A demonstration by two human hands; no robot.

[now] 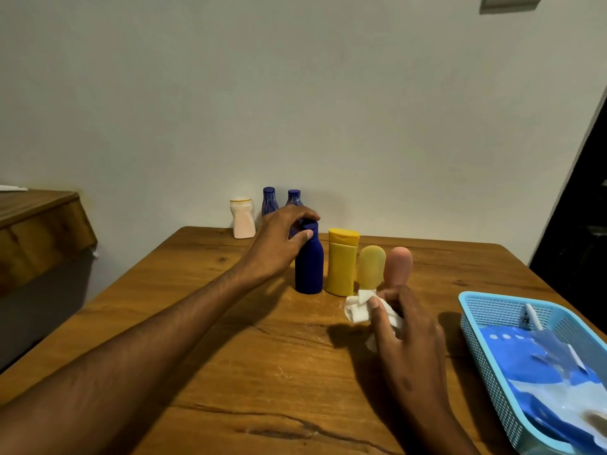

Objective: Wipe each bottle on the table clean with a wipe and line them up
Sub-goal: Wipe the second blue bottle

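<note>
The wooden tabletop (203,323) fills the view, its far edge against a pale wall (295,93). A light blue plastic basket (473,326) sits at the right edge, and there's a blue and white packet (538,382) lying inside it.

The left hand (282,238) reaches out over the middle of the tabletop, fingers and thumb curled round the cap of the dark blue bottle (308,267), which stands upright. Nearer the camera, the right hand (404,326) has its thumb and fingers closed on a crumpled white wipe (358,310), held low by the foot of the row.

And what a row: the dark blue bottle on the left, the yellow bottle (341,262) just beside it, then the pale yellow tube (371,267) and the pink tube (398,266), all upright and close together. The wipe sits right in front of the two tubes' lower ends; contact there is impossible to judge.

Back at the wall, well apart from the row, stands the white bottle (243,218), and to its right two small blue bottles, the left one (269,201) and the right one (294,198), partly hidden behind the left hand.
</note>
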